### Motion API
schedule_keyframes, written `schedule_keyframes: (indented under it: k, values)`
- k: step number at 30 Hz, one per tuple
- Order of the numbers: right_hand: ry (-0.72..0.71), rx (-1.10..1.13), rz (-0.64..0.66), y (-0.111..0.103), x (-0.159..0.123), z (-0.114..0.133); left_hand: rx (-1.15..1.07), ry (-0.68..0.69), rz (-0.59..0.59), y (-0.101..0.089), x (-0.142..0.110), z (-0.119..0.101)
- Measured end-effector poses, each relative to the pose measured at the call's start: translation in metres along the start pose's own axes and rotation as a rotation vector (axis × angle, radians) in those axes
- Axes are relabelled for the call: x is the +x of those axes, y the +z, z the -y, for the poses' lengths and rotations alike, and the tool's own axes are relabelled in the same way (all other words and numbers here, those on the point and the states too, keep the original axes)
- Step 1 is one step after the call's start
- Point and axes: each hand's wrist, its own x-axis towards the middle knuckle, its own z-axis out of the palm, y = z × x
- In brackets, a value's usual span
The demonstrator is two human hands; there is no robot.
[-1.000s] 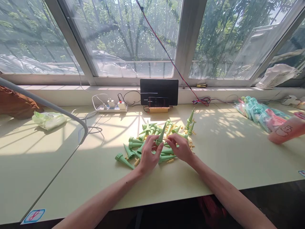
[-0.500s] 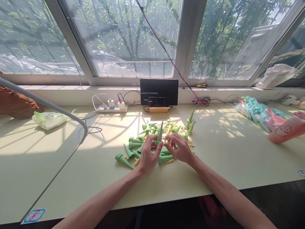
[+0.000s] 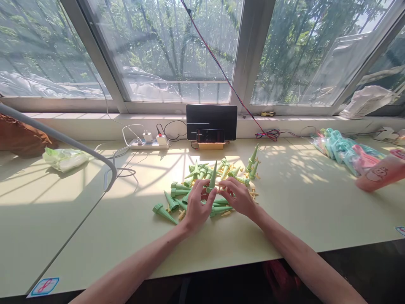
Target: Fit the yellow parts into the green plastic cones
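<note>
My left hand [image 3: 198, 206] pinches a green plant watering spike [image 3: 213, 175], its tip pointing up, between thumb and fingers. Just to the right, my right hand [image 3: 240, 197] has thumb and fingertips closed on a small yellow valve [image 3: 220, 186] against the side of that spike; the fingers cover much of it. Around and under both hands lies a loose pile of green spikes [image 3: 180, 191] and yellow valves [image 3: 253, 193]. Two spikes with yellow valves fitted stand at the pile's right edge, one of them a tall upright spike [image 3: 252, 157].
Behind the pile, a phone [image 3: 210, 135] leans in a stand before a black tablet [image 3: 211, 114]. A power strip [image 3: 150, 145] with chargers is at back left. A grey curved tube [image 3: 79, 147] reaches in from the left. At right are bagged items [image 3: 340, 147] and a pink cup [image 3: 379, 172].
The right fingers have shifted slightly at the side of the spike. The left hand and the spike stay almost where they were.
</note>
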Motion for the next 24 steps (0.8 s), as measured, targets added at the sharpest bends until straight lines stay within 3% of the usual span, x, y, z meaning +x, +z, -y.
schedule_keyframes:
  k: [24]
  values:
    - [0.044, 0.017, 0.03, -0.0014, 0.0006, 0.0029, 0.027, 0.07, 0.005, -0.0002, -0.0004, 0.0025]
